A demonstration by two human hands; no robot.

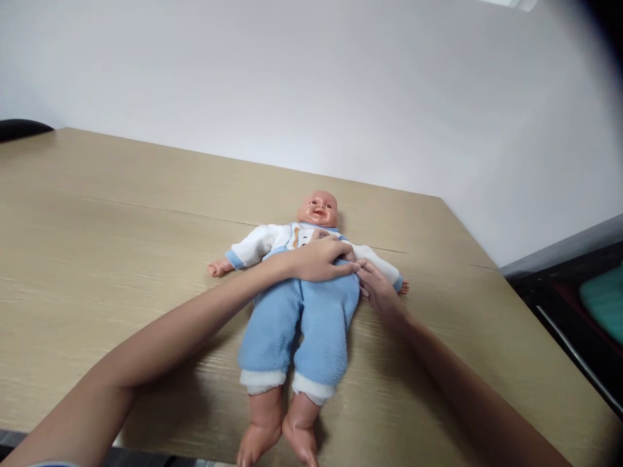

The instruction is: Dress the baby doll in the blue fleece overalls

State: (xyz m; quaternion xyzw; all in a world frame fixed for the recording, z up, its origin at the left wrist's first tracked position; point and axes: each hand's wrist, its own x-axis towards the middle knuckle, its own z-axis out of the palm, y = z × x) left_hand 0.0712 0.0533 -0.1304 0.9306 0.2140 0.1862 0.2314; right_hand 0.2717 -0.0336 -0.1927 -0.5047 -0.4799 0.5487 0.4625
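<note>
A baby doll (318, 209) lies on its back on a light wooden table (121, 214), head away from me and bare feet at the near edge. It wears a white top and blue fleece trousers (311, 324). My left hand (318, 259) reaches across the doll's belly with its fingers curled on the cloth at the waist. My right hand (379, 292) is at the doll's right side by the waist, fingers bent and pinching the edge of the clothing. The two hands' fingertips meet there.
A white wall (341, 84) stands behind the table. A dark chair back (19, 128) shows at the far left. Beyond the table's right edge lies dark furniture with a teal object (603, 301).
</note>
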